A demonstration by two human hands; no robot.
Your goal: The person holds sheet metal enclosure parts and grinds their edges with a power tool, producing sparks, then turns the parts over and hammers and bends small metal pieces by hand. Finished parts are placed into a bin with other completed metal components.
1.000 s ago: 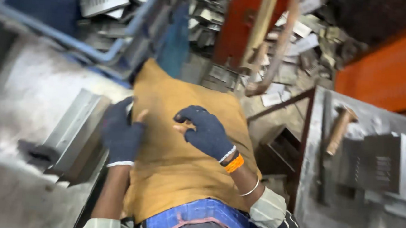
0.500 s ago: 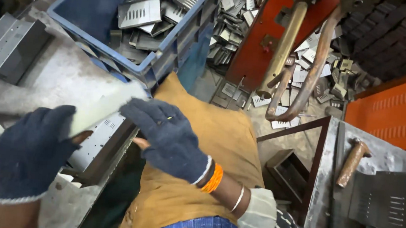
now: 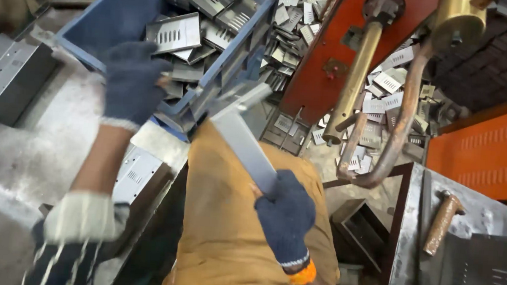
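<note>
Blur, crops and hidden parts

The left hand is motion-blurred, so its grip inside the blue bin cannot be told. The right hand covers the near end of the grey metal sheet. The bin's top and the vented panel are cut by the frame's edges.

Right hand grips metal strip; left hand reaches into blue crate.
</note>
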